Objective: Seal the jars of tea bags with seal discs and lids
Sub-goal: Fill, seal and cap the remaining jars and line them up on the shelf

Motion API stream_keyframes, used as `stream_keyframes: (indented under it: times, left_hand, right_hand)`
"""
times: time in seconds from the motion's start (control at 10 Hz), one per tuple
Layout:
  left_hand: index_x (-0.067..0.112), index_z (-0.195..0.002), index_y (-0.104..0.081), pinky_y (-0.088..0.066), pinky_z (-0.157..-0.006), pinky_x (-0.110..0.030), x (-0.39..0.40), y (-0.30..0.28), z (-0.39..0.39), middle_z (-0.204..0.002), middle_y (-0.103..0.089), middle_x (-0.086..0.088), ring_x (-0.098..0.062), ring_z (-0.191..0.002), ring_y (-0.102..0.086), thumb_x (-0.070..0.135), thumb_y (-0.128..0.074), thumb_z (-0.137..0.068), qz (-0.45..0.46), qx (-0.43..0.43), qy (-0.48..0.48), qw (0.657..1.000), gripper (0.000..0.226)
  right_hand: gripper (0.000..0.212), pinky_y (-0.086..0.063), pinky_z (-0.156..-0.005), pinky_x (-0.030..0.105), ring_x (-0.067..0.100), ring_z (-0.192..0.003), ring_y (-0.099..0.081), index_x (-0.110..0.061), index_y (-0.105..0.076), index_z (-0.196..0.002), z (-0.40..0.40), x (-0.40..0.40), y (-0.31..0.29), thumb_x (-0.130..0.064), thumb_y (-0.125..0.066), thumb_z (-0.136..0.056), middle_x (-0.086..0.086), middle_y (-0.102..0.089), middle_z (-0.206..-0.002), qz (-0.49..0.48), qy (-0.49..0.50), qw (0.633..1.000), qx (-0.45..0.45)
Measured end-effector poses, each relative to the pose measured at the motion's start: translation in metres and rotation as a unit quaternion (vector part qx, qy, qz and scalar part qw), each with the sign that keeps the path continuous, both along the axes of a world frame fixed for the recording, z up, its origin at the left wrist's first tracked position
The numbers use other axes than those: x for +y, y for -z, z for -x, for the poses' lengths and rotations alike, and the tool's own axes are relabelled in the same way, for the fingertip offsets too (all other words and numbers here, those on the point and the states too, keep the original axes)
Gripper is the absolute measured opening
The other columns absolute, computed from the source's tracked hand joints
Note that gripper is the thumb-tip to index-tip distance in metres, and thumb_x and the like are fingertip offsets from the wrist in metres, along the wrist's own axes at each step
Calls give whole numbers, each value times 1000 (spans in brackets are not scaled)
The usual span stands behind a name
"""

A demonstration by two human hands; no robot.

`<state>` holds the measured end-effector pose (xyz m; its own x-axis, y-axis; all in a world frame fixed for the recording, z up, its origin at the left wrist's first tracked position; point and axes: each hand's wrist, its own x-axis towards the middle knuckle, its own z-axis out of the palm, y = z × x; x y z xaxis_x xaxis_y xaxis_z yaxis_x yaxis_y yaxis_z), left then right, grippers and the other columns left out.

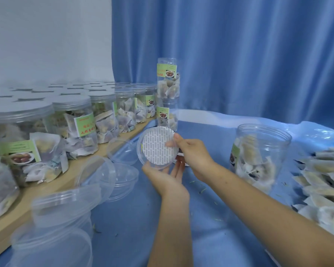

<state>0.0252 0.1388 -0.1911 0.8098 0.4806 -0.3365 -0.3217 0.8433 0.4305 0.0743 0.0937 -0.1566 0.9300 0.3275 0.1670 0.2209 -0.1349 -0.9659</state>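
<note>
1. A clear lid [143, 151] is held up above the blue tabletop [210, 218], tilted so its inside faces the camera, with a white patterned seal disc [156, 146] lying inside it.
2. The left hand [166, 174] cradles the lid from below, palm up; its grip is wide, fingers straight under the rim.
3. The right hand [193, 153] has a narrow grip, thumb and fingers pinching the right edge of the seal disc and lid.
4. To the right stands an open jar [262, 149], uncapped and partly filled with tea bags.
5. At the far right, loose tea bags [322, 182] lie heaped on the tabletop.
6. Behind the hands, two labelled jars are stacked [167, 93] one on the other.
7. To the left, spare clear lids [96, 180] lie scattered and piled near the tabletop's edge.
8. Beyond them, rows of capped jars [71, 116] of tea bags stand on a wooden board [52, 185].
9. A blue curtain [239, 54] hangs behind.
</note>
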Motion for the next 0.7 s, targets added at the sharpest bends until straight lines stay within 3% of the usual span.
stream_keyframes:
  times: [0.1,0.2,0.3,0.4,0.5,0.6,0.7]
  left_hand:
    - [11,-89,-51,-51,-82,-37,-1,-6,5,-97,-59,-12,-27,-91,-60,41,-50,-93,-53,7,-11,999,30]
    - [5,-99,-46,-55,-73,-31,-10,-13,8,-94,-57,-15,-29,-77,-64,2,-55,-90,-93,27,-85,992,14]
    - [4,-107,-44,-55,-71,-32,-9,-16,12,-105,-58,-19,-34,-80,-65,-5,-49,-89,-136,35,-120,983,20]
    - [3,-103,-48,-55,-74,-35,-13,-17,12,-102,-61,-17,-34,-78,-64,3,-48,-91,-158,28,-127,979,12]
    - [12,-83,-53,-57,-66,-35,-15,-20,11,-89,-63,-14,-31,-78,-64,19,-51,-93,-190,8,-120,974,13]
    - [20,-79,-59,-54,-57,-26,-18,-21,12,-85,-65,-6,-25,-80,-64,25,-48,-93,-217,-16,-119,969,19]
    - [25,-74,-62,-51,-57,-23,-23,-21,13,-78,-65,-1,-19,-74,-63,26,-49,-93,-270,-18,-120,955,23]
  right_hand:
    - [39,-50,-86,46,23,-76,-54,1,-72,-82,3,-13,2,-29,-52,-95,30,-66,-100,-37,30,998,33]
    - [29,-46,-96,42,18,-81,-53,8,-67,-97,-1,-25,3,-19,-55,-93,19,-68,-93,3,113,992,-57]
    - [26,-36,-95,12,14,-111,-57,-7,-67,-114,7,-35,-1,-3,-52,-92,4,-64,-118,24,164,953,-254]
    - [40,-39,-93,14,21,-108,-61,-4,-69,-108,16,-48,-3,15,-48,-80,8,-67,-115,91,56,879,-465]
    - [52,-46,-81,28,21,-101,-60,-12,-67,-108,23,-56,-3,15,-45,-69,0,-67,-111,249,-63,828,-499]
    - [48,-42,-77,31,21,-102,-55,-19,-49,-121,24,-55,-2,8,-44,-82,-2,-61,-117,306,-74,852,-419]
    - [38,-45,-88,30,20,-106,-58,-21,-38,-127,26,-57,-5,-10,-49,-91,-3,-59,-126,236,-79,902,-354]
